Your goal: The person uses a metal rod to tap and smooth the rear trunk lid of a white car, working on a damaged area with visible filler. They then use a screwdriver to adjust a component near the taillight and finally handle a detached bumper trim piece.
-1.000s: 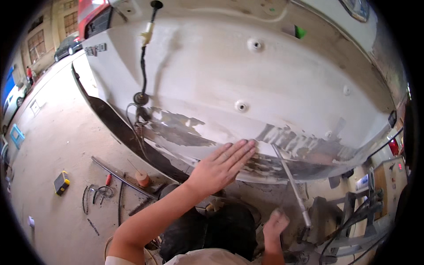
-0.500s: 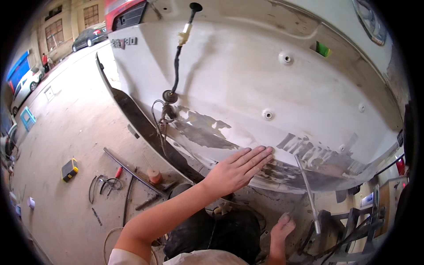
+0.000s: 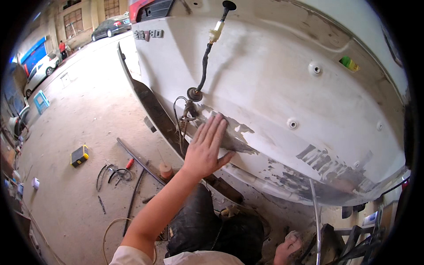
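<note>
Across the middle and upper right of the frame is the panel (image 3: 265, 84), the white back end of a car, and that's what I've got a hand on. My left hand (image 3: 205, 145) is laid flat near the centre, over the left grey patch (image 3: 238, 138), where the paint is gone in ragged shapes. Grip-wise it's wide: palm down, fingers straight and nearly side by side, thumb out to the right, nothing held in it. My right hand (image 3: 287, 249) is down at the lower right, off the panel, fingers curled up. There's something pale at the fingertips, but I can't tell if I'm holding a bit of stuff or if that's just dust, so no call on that grip.

Another grey patch (image 3: 324, 163), stripy, sits right of centre. Below it a metal rod (image 3: 316, 216) runs down to the bottom edge. Just above my left hand, a black cable (image 3: 205, 68) goes up to a pale connector (image 3: 216, 32) at the top.

Left of the panel is the bumper (image 3: 154, 104), hanging away from it. On the floor at lower left: a black and yellow box (image 3: 79, 156), a red handle (image 3: 129, 164) and an orange pot (image 3: 166, 171). Upper left has a blue stool (image 3: 41, 102) and a dark car (image 3: 111, 27).
</note>
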